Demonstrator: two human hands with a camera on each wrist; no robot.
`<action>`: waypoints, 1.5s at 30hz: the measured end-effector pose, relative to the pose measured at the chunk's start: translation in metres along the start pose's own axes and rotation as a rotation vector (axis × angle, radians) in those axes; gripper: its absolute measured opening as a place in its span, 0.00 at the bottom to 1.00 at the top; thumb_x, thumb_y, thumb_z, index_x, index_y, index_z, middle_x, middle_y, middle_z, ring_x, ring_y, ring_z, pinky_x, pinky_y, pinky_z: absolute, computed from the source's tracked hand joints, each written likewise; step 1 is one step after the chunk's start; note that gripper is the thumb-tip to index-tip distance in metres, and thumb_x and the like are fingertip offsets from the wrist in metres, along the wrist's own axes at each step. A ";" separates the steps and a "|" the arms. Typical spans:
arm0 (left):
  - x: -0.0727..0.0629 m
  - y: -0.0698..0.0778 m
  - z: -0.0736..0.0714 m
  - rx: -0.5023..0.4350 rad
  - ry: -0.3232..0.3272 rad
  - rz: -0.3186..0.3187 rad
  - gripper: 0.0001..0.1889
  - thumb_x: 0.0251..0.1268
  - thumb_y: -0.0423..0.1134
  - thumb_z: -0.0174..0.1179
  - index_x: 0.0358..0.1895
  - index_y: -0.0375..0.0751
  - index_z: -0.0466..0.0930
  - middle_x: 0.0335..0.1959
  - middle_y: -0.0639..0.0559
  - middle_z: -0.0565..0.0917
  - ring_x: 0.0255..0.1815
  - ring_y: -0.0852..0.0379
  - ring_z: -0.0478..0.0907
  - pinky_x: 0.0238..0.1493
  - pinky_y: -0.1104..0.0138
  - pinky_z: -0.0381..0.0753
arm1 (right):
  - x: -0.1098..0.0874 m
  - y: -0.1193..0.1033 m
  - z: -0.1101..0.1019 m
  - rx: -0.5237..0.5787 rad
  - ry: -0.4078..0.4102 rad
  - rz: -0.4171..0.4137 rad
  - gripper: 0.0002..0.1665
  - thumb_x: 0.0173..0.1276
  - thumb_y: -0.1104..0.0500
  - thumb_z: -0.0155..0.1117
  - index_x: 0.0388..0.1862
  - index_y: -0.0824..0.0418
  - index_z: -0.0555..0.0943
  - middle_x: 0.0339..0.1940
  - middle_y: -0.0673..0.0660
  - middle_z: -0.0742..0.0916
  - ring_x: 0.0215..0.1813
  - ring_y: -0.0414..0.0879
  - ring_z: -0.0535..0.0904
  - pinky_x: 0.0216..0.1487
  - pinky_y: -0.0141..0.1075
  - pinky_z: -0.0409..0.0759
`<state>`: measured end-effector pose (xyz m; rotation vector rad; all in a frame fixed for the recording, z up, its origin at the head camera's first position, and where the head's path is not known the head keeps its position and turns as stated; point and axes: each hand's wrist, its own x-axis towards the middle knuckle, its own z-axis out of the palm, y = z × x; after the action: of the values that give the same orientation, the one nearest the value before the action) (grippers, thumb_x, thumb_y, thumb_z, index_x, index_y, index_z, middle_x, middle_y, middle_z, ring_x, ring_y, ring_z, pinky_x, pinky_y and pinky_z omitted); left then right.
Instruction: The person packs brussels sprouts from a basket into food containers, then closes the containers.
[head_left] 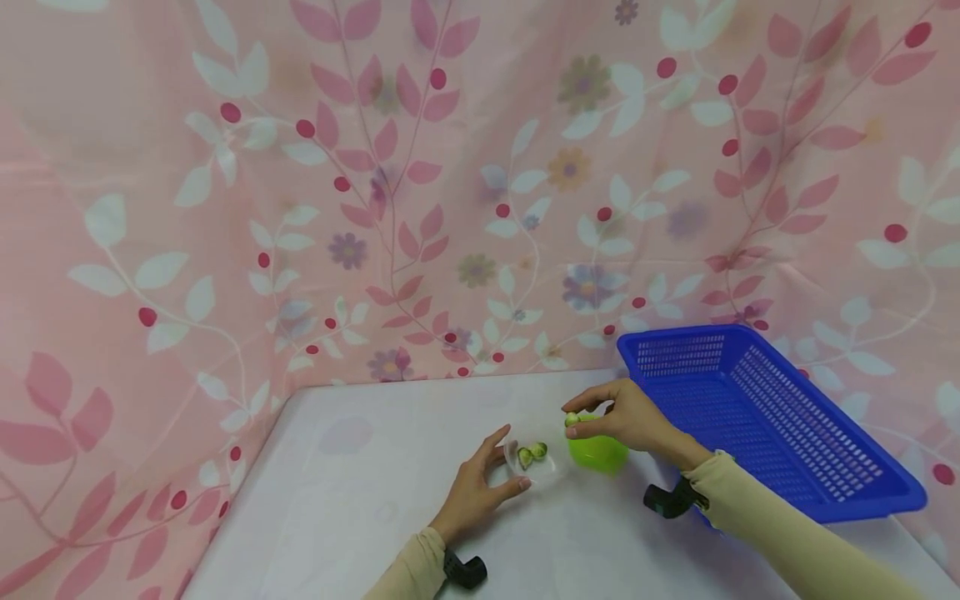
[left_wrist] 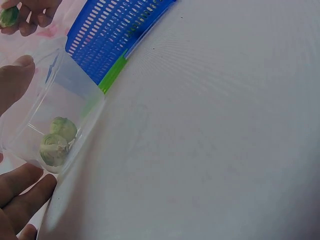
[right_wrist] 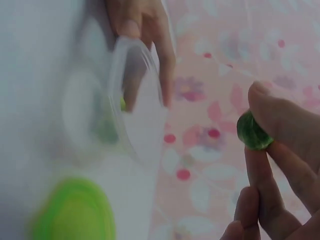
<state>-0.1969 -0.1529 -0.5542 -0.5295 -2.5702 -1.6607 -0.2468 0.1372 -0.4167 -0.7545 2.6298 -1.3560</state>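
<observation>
A small Brussels sprout is pinched between the thumb and fingertips of my right hand, raised above a bright green bowl. To the left, my left hand holds a clear plastic container on the white table, thumb at the rim on one side and fingers against the other. Two more Brussels sprouts lie together at the bottom of this container. Inside the green bowl, the contents are hidden by the right hand in the head view and blurred in the right wrist view.
A large blue slotted basket stands on the right of the white table, just beyond the right forearm. Behind the table hangs a pink curtain with leaves and flowers. Each wrist wears a black camera mount.
</observation>
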 end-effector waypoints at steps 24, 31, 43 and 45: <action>-0.002 0.002 -0.001 0.025 0.002 0.021 0.45 0.67 0.54 0.74 0.84 0.62 0.59 0.70 0.47 0.83 0.72 0.51 0.80 0.77 0.45 0.69 | 0.013 0.022 0.075 -0.109 0.004 -0.085 0.17 0.54 0.59 0.88 0.43 0.57 0.94 0.41 0.49 0.95 0.54 0.54 0.89 0.61 0.60 0.81; 0.000 0.003 -0.002 0.028 0.005 0.030 0.46 0.67 0.52 0.75 0.84 0.58 0.59 0.69 0.46 0.84 0.73 0.51 0.79 0.78 0.42 0.67 | 0.018 0.021 0.081 -0.169 -0.029 -0.178 0.18 0.48 0.61 0.90 0.40 0.55 0.95 0.38 0.45 0.95 0.48 0.44 0.80 0.53 0.41 0.69; 0.000 0.001 -0.002 0.030 0.002 0.049 0.46 0.67 0.50 0.75 0.84 0.59 0.59 0.68 0.53 0.84 0.73 0.53 0.79 0.79 0.49 0.67 | 0.030 0.017 0.086 -0.210 -0.134 -0.243 0.17 0.49 0.64 0.89 0.39 0.53 0.96 0.34 0.47 0.92 0.41 0.50 0.76 0.43 0.33 0.66; 0.000 0.001 -0.002 0.032 0.000 0.049 0.45 0.67 0.50 0.75 0.84 0.61 0.59 0.69 0.53 0.84 0.73 0.53 0.79 0.79 0.49 0.68 | 0.031 0.016 0.088 -0.247 -0.142 -0.238 0.17 0.49 0.64 0.89 0.39 0.52 0.96 0.33 0.48 0.91 0.40 0.48 0.75 0.42 0.33 0.66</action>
<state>-0.1969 -0.1544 -0.5529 -0.5846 -2.5572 -1.6022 -0.2541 0.0649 -0.4775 -1.1821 2.6895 -0.9862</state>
